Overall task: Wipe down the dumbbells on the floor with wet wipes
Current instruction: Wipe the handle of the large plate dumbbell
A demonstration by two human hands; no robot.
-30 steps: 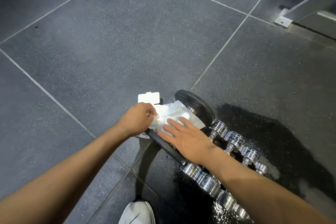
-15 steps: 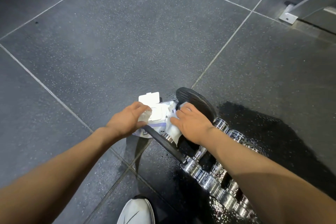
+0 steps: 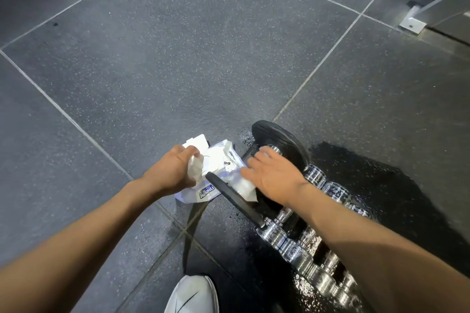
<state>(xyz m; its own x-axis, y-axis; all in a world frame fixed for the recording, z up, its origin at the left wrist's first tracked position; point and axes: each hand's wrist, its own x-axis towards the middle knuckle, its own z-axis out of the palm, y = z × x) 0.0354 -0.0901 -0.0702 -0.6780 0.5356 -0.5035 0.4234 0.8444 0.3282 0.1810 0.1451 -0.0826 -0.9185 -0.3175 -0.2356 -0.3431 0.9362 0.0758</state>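
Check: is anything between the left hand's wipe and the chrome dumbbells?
Yes. A black plate edge runs diagonally right beside the left hand and the wipe it pinches, on the side toward the chrome dumbbells. The right hand, resting on a second wipe, lies just past it.

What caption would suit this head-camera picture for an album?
Left hand grips a wet wipe over the open pack; right hand rests on a dumbbell.

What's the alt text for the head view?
Left hand pinches a white wipe over the wipes pack; right hand presses a second wipe flat onto a black dumbbell, beside chrome dumbbells on wet floor.
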